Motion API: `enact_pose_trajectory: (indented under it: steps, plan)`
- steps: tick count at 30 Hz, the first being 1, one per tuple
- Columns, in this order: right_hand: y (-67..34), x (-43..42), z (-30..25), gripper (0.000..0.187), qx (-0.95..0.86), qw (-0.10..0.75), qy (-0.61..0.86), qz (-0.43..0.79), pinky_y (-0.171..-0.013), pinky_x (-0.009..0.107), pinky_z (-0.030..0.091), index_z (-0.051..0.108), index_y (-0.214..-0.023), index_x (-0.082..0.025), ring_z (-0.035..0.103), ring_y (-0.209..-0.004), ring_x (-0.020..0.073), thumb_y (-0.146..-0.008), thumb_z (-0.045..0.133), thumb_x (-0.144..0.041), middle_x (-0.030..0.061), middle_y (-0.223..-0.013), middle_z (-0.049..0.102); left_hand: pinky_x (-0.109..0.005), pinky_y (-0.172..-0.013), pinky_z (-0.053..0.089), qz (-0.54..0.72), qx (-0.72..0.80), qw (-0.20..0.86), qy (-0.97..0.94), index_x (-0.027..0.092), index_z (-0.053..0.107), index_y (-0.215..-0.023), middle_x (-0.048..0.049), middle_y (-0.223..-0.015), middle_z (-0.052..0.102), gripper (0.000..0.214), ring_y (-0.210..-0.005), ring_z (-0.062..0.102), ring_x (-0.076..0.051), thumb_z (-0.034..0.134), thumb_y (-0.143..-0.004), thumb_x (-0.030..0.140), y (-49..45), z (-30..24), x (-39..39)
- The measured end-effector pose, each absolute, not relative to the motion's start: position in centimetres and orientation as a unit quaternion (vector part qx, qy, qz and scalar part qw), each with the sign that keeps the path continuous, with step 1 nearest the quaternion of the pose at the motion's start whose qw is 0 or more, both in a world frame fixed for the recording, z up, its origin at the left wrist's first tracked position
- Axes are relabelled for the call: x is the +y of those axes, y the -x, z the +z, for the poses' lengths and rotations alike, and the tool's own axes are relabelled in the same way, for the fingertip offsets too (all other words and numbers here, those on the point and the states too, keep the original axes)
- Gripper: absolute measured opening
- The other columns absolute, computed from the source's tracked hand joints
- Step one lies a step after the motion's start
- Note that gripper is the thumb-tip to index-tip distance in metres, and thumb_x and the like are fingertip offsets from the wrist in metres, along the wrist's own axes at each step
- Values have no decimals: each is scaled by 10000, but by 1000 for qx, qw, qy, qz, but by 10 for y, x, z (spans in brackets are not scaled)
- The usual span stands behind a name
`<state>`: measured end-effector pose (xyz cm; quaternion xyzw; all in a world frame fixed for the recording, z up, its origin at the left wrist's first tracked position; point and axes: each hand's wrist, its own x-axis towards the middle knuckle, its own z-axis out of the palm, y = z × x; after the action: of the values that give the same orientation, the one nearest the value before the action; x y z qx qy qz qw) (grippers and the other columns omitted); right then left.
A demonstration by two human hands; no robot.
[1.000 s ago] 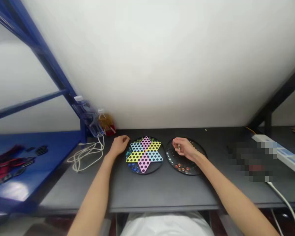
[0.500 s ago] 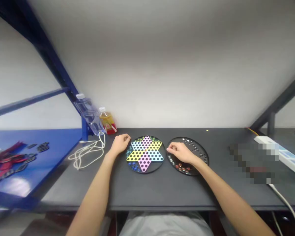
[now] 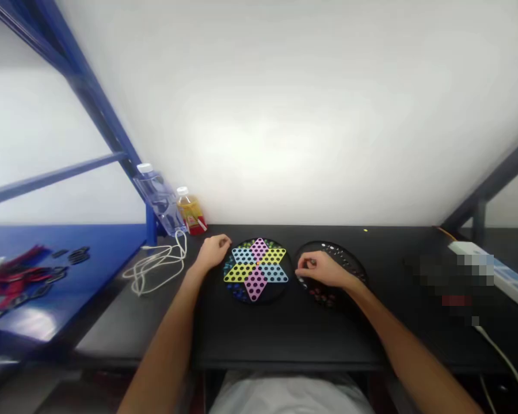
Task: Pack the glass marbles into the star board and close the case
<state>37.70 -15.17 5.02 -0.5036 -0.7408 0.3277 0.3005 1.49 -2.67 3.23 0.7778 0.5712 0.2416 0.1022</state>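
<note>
A round Chinese checkers board (image 3: 255, 270) lies in the middle, with a pink, yellow and blue star full of holes. Green and blue marbles (image 3: 238, 292) sit in its rim around the star. My left hand (image 3: 214, 252) rests at the board's left edge, fingers curled in; whatever they hold, if anything, is hidden. Over a second round black tray (image 3: 362, 270) is my right hand (image 3: 322, 268), thumb and forefinger bent together. What is between them cannot be made out. Reddish marbles (image 3: 323, 299) and pale ones (image 3: 302, 283) lie in this tray near the hand.
A white cord (image 3: 157, 267) lies coiled at the left, before a clear bottle (image 3: 162, 198) and a yellow drink bottle (image 3: 190, 213). Dark and red straps (image 3: 21, 282) lie on the blue surface. At the right is a white power strip (image 3: 496, 270) beside a blurred-out patch.
My right hand has shifted slightly, and its thumb and forefinger now form a rounder loop. My left hand stays by the board. The wall looks brighter and the table darker.
</note>
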Motion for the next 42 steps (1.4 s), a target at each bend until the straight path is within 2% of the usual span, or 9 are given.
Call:
enact_pose_trajectory:
  steps: [5,8,14,19,24,31,36,39,42]
  plan:
    - [-374,-153,50,262,-771,249,498,309,-544,242,308,659,-680,-173,439,-540,103,-764,680,-420,-32,-551,507,-279,-677,425,235,571,101,-780,195,722,-893,-50,-725,691,279,-675,612,-196,492,-832,339,-15,33,-27]
    - [-376,-150,47,294,-717,311,503,369,-505,231,289,633,-699,-172,417,-526,97,-765,678,-455,-29,-567,496,-278,-680,420,235,567,94,-784,193,722,-905,-49,-734,692,279,-682,611,-197,493,-835,336,-14,31,-25]
    - [-380,-145,46,436,-475,451,437,616,-388,216,135,550,-786,-189,232,-436,73,-844,503,-619,-56,-581,354,-278,-660,409,245,557,90,-788,191,723,-891,-48,-715,684,271,-661,603,-193,500,-832,332,-13,29,-24]
    - [-377,-145,44,428,-564,442,507,479,-414,220,188,495,-619,-184,277,-447,74,-790,626,-554,-50,-528,388,-271,-652,405,235,562,88,-789,190,716,-903,-40,-716,684,270,-658,602,-184,498,-834,332,-13,29,-23]
    - [-383,-151,50,401,-742,300,514,308,-596,261,365,652,-614,-168,520,-608,141,-855,559,-476,18,-613,617,-268,-651,407,231,559,83,-792,190,717,-901,-43,-726,688,266,-666,603,-183,497,-840,326,-14,30,-25]
    - [-386,-160,63,249,-789,238,465,324,-721,270,415,717,-861,-185,612,-795,183,-878,561,-378,32,-856,712,-263,-646,403,236,562,83,-789,195,714,-907,-32,-695,671,262,-642,590,-173,499,-844,330,-13,28,-24]
    - [-384,-163,62,170,-804,191,446,345,-676,264,416,697,-873,-202,601,-730,166,-844,623,-353,17,-801,688,-263,-641,403,234,560,86,-790,199,713,-905,-30,-701,670,256,-645,591,-172,502,-843,330,-12,29,-26]
    - [-381,-162,58,160,-787,220,448,363,-650,261,413,690,-829,-198,580,-703,155,-835,635,-349,19,-773,668,-261,-642,407,233,560,87,-790,198,711,-914,-28,-704,674,250,-653,601,-173,502,-844,316,-12,30,-27]
    - [-377,-157,52,186,-719,319,451,422,-561,231,382,671,-799,-184,514,-633,119,-814,666,-370,11,-736,616,-260,-652,415,231,564,84,-789,200,708,-920,-27,-711,681,245,-667,613,-175,500,-846,306,-12,31,-27]
